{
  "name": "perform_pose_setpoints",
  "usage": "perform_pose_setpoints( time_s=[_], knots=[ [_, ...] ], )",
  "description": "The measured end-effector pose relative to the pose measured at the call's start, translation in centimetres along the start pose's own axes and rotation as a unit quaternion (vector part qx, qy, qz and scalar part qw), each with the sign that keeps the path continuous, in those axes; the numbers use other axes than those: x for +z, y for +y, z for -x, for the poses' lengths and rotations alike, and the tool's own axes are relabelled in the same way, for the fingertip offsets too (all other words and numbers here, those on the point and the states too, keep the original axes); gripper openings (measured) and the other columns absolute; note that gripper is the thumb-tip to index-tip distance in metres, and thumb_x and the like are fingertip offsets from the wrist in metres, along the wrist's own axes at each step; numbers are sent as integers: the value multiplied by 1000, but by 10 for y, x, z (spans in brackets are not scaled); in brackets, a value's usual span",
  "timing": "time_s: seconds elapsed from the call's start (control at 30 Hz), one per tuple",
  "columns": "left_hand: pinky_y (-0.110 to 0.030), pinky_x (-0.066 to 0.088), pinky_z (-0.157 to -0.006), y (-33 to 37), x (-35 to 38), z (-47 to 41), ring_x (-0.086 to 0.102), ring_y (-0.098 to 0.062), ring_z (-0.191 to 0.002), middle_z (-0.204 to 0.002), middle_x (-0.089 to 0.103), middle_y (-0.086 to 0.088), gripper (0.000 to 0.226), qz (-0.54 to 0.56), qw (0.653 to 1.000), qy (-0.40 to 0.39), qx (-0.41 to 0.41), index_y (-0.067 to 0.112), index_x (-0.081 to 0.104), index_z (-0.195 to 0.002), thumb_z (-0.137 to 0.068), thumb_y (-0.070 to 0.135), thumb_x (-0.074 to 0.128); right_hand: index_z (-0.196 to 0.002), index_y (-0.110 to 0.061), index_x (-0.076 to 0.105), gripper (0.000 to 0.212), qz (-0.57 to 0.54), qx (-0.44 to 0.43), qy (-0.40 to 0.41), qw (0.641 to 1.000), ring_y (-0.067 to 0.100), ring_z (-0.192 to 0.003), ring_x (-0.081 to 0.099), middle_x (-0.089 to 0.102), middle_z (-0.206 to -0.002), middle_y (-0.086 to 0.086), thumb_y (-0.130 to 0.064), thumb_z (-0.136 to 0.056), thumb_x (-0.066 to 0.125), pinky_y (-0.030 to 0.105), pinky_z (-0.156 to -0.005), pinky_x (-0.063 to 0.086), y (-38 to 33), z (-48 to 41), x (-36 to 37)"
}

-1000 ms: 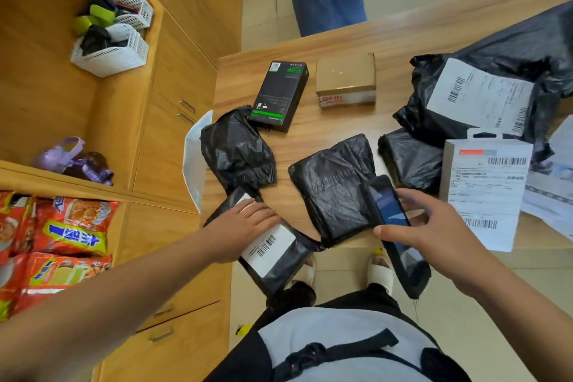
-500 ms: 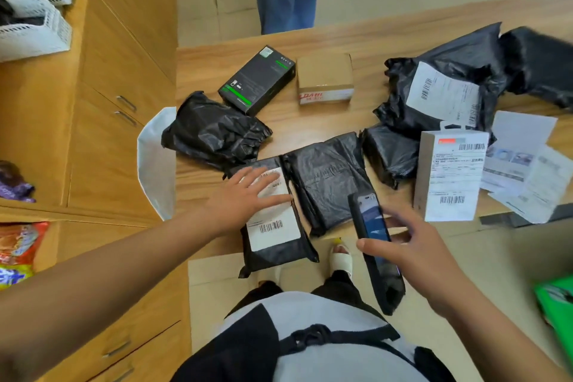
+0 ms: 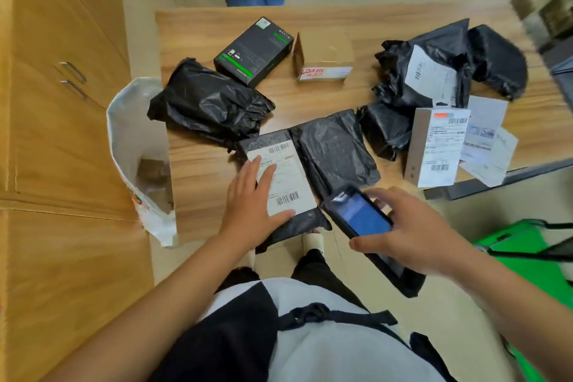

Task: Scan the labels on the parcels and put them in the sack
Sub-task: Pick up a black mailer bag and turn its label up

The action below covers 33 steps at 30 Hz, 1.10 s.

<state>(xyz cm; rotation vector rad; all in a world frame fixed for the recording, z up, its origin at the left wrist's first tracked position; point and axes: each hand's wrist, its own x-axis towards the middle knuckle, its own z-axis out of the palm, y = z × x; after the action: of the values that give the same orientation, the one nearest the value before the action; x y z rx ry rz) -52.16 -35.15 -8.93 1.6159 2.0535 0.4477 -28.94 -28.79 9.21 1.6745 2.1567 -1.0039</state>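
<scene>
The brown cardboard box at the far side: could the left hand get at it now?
Probably yes: the brown cardboard box stands uncovered, and the left hand, lying flat on the labelled parcel, need only reach over low black parcels.

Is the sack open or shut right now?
Open: the white sack gapes beside the table; a brown item shows inside.

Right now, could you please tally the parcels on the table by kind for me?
Black plastic-bag parcels: 6 (the far-right one looks separate from its labelled neighbour)
Black-and-green box: 1
Brown cardboard box: 1
White labelled box: 1
Total: 9
</scene>
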Motion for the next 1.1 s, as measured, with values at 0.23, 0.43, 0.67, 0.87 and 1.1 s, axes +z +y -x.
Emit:
perform_pose_setpoints(
  time_s=[0.23,0.43,0.67,0.87,1.1],
  knots=[
    [-42,-7,-120,-4,16,-1,-12,-19,-149,-166,-6,-3,113,-97,994,-45,38,22,7,-158,-73,84,50,-120,-18,62,79,142,21,-41,989,18,-95,61,63,-110,-5,-69,-61,74,39,-83,53,-31,17,-9],
    [-48,-2,-120,-11,15,1,-18,-14,-149,-166,-12,3,112,-76,994,-65,40,25,2,-158,-74,86,44,-85,-28,59,63,245,25,-85,965,10,-76,58,61,-87,-9,-79,-48,58,33,-62,49,-35,15,-18],
    [-48,-3,-119,-14,14,-3,-22,-11,-148,-165,-15,6,113,-62,994,-84,43,28,-1,-157,-73,85,48,-73,-28,52,58,271,3,-66,960,8,-67,54,55,-77,-8,-79,-46,53,30,-50,31,-30,12,-17],
    [-48,-5,-119,-17,11,-7,-22,-12,-148,-165,-16,6,113,-69,991,-97,56,30,-2,-157,-73,83,52,-86,-27,59,68,282,9,-73,957,12,-76,56,56,-84,-10,-80,-46,50,30,-57,41,-26,16,-15],
    [-51,-8,-117,-18,3,-10,-20,-12,-149,-165,-16,9,117,-96,986,-122,62,32,-2,-157,-70,81,59,-89,-27,61,66,264,29,-83,960,16,-80,59,59,-87,-9,-77,-46,52,31,-60,46,-22,22,-13]
  ],
)
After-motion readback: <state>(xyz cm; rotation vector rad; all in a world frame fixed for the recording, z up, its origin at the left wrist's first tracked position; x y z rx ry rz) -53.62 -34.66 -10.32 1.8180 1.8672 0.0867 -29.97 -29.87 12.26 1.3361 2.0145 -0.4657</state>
